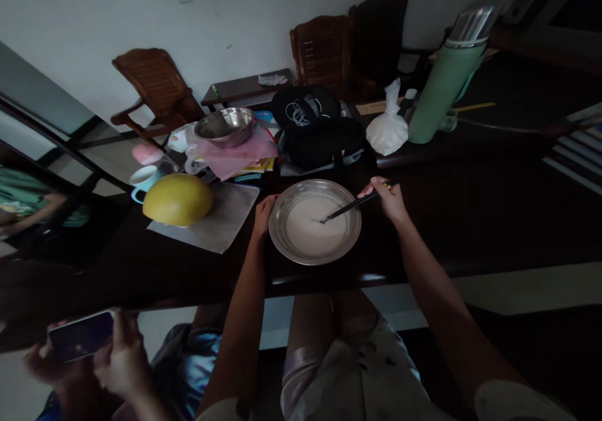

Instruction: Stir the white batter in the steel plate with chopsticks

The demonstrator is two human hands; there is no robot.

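Note:
A shallow metal bowl [278,233] stands near the table's front edge, holding a smooth, whitish liquid [310,229]. My left hand [264,215] grips the bowl's left side at the rim; part of its fingers is hidden behind the bowl. In my right hand [389,200] are dark chopsticks [352,206], closed in my fingers above the bowl's right rim. They slant down to the left, and their tips touch the liquid near the middle of the bowl.
Behind the bowl lies a black case [324,142] with a white cable. A tied bag of white powder [387,126] and a green thermos [444,88] stand right. Left are a yellow pomelo-like fruit [177,199], a mug [143,179] and another metal bowl [224,133]. A seated person's hands hold a phone [82,336].

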